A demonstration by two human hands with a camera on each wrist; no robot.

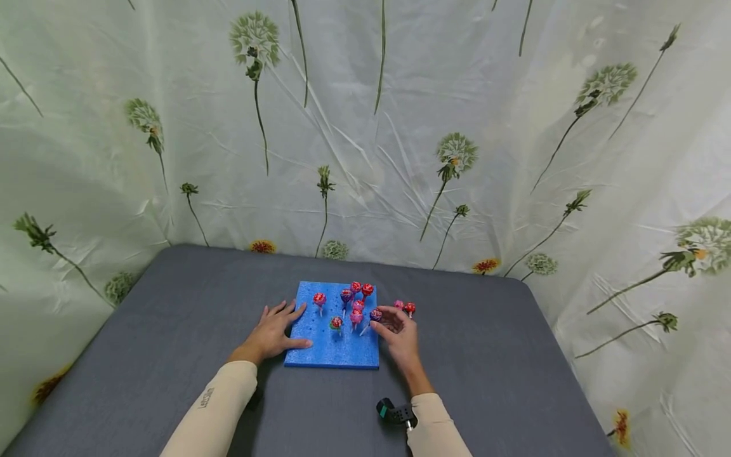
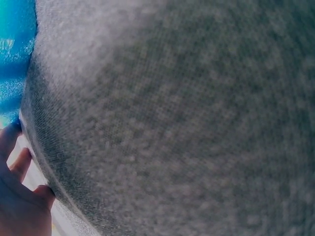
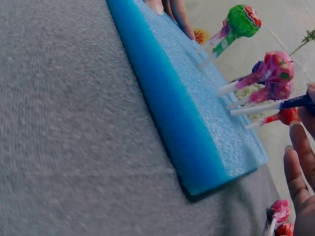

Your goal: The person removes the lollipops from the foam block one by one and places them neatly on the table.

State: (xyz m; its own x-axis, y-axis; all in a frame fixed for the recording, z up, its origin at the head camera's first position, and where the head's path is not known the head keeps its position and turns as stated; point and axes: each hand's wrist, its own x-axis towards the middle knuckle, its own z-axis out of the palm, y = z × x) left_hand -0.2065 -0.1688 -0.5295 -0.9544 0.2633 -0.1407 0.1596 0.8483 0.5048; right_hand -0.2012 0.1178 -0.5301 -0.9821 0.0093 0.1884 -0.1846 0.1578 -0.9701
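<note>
A blue foam board [image 1: 314, 355] lies on the table, with several wrapped lollipops standing upright in it by their sticks. My right hand [image 1: 403, 337] pinches a dark purple lollipop [image 1: 375, 315] over the board's right side; its white stick [image 3: 253, 109] slants down toward the foam. My left hand [image 1: 273, 332] rests on the board's left edge with its fingers spread. Standing in the board are a green lollipop [image 3: 242, 23], a pink lollipop [image 3: 278, 67] and a red lollipop [image 1: 319, 299] at the left. In the left wrist view, the left hand [image 2: 22, 196] shows at the lower left.
Just right of the board, partly behind my right hand, a pink lollipop [image 1: 398, 305] and a red lollipop [image 1: 409, 308] lie on the grey table [image 1: 468, 381]. A pale curtain [image 1: 377, 165] with dandelion prints hangs behind the table. Small holes dot the foam.
</note>
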